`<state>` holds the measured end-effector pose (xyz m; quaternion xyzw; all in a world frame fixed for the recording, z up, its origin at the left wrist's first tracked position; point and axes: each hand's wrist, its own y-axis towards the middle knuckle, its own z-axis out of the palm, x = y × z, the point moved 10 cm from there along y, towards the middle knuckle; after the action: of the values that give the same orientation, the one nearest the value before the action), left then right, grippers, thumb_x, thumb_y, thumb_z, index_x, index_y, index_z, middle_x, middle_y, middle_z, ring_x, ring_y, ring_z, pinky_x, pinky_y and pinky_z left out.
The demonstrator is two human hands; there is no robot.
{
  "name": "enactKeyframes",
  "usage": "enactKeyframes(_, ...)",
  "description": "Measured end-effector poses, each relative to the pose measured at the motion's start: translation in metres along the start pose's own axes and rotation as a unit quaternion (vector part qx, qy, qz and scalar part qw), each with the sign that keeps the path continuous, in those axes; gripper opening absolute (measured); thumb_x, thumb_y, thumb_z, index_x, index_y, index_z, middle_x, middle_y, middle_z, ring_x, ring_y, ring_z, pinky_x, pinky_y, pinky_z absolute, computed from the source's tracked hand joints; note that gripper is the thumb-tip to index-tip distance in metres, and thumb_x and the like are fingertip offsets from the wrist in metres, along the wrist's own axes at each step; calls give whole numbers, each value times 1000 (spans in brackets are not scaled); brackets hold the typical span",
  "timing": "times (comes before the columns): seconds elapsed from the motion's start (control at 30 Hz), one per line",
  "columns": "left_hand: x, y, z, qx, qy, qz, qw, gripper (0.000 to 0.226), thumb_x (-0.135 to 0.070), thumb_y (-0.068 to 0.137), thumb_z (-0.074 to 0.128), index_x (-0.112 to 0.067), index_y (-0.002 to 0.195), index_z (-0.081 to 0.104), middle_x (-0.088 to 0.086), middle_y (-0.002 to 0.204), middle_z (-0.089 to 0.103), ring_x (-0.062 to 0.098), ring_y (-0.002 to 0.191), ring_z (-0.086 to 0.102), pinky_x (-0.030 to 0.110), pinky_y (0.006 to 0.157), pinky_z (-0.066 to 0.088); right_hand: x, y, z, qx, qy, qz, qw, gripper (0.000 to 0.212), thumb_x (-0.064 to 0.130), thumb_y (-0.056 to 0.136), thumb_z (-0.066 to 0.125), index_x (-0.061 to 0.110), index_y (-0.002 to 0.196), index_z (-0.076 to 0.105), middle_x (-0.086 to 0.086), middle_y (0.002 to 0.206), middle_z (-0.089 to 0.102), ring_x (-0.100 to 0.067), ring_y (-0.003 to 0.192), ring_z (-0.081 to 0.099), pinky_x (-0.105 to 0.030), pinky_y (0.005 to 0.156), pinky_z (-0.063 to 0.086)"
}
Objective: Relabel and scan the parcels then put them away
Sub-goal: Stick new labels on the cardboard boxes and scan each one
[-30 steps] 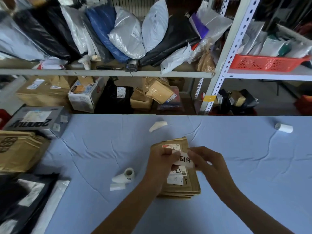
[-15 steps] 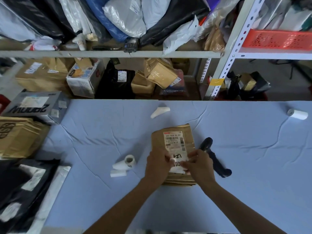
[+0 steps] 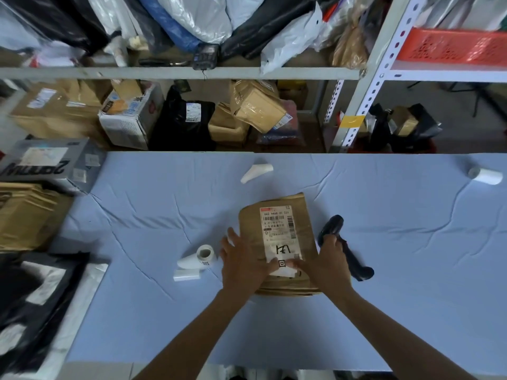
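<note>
A brown paper parcel [image 3: 277,212] lies on the blue table [image 3: 142,220], with a white shipping label [image 3: 277,226] on top. A small white sticker with a QR code [image 3: 282,266] sits at the label's near end. My left hand [image 3: 242,263] lies flat on the parcel's left side, fingers spread, its thumb on the sticker. My right hand [image 3: 327,260] presses the sticker's right end with its fingertips. A black handheld scanner [image 3: 347,249] lies on the table just right of the parcel, partly hidden behind my right hand.
A label roll [image 3: 201,256] and peeled backing [image 3: 186,275] lie left of the parcel, more backing [image 3: 256,172] further back, another roll [image 3: 485,174] at far right. Boxes and black bags [image 3: 35,281] crowd the left edge. Shelves [image 3: 178,74] of parcels stand behind the table.
The sticker, held in the air between both hands a second ago, now lies on the parcel's label under my fingers. The scanner has come into view.
</note>
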<state>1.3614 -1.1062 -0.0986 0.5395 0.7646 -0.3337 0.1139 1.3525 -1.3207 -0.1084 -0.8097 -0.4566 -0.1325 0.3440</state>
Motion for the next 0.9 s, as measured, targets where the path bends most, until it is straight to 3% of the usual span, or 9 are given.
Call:
enactKeyframes(0.07, 16, 3, 20, 101, -65, -74, 990, 106, -62, 57, 74, -8, 138, 32, 11, 138, 40, 28, 128, 42, 39, 103, 42, -6, 2, 12, 57, 71, 8, 996, 88, 46, 60, 85, 7, 126, 43, -6, 118, 61, -22, 102, 60, -28, 78, 51)
enactKeyframes(0.13, 21, 3, 22, 109, -100, -95, 984, 103, -69, 42, 69, -12, 125, 46, 4, 123, 57, 23, 113, 56, 37, 93, 50, -3, -2, 14, 77, 103, -8, 992, 63, 34, 67, 84, 10, 118, 55, 2, 103, 67, -10, 84, 62, -16, 62, 46)
enactKeyframes(0.23, 15, -1, 14, 90, -115, -86, 986, 97, -65, 41, 68, -13, 120, 48, 1, 115, 61, 22, 107, 59, 37, 90, 51, 1, -6, 6, 67, 131, -23, 989, 43, 25, 67, 84, 13, 104, 66, 4, 95, 71, -7, 78, 66, -24, 68, 56)
enactKeyframes(0.33, -8, -7, 0, 79, -117, -60, 988, 82, -57, 57, 76, -12, 120, 48, 2, 117, 60, 22, 109, 58, 35, 91, 50, 7, -11, -16, 42, 136, -34, 989, 44, 29, 65, 85, 11, 101, 67, 4, 91, 72, -10, 79, 68, -28, 71, 58)
enactKeyframes(0.4, -30, -10, -9, 71, -114, -31, 990, 75, -49, 65, 78, -11, 120, 45, 4, 120, 58, 24, 111, 56, 36, 91, 49, 11, -18, -41, 15, 149, -51, 987, 41, 28, 68, 84, 11, 101, 67, 7, 86, 71, -6, 74, 66, -19, 63, 54)
enactKeyframes(0.5, -79, -16, -18, 65, -100, 41, 992, 77, -52, 66, 78, -12, 121, 43, 4, 123, 57, 25, 112, 57, 36, 92, 49, 5, -30, -85, -40, 184, -54, 981, 41, 29, 69, 83, 14, 104, 69, 8, 87, 71, -8, 76, 67, -20, 62, 53)
enactKeyframes(0.67, -164, -46, 5, 119, -47, 165, 978, 77, -55, 67, 77, -16, 124, 42, 0, 123, 56, 21, 113, 56, 32, 89, 49, -45, -66, -148, -137, 240, 9, 961, 39, 27, 70, 82, 16, 105, 68, 9, 84, 70, 2, 67, 62, -6, 47, 44)
enactKeyframes(0.8, -208, -95, 51, 200, -12, 256, 946, 69, -53, 61, 79, -15, 111, 48, -5, 104, 60, 16, 103, 59, 26, 79, 49, -113, -132, -176, -251, 269, 106, 924, 37, 31, 68, 83, 19, 100, 69, 11, 76, 67, -1, 67, 62, -13, 50, 43)
enactKeyframes(0.9, -218, -150, 96, 291, 38, 311, 904, 73, -58, 55, 77, -15, 110, 53, -4, 104, 64, 17, 98, 62, 27, 79, 52, -163, -200, -175, -316, 290, 187, 884, 38, 37, 67, 83, 18, 95, 67, 4, 83, 70, -12, 73, 64, -20, 51, 42)
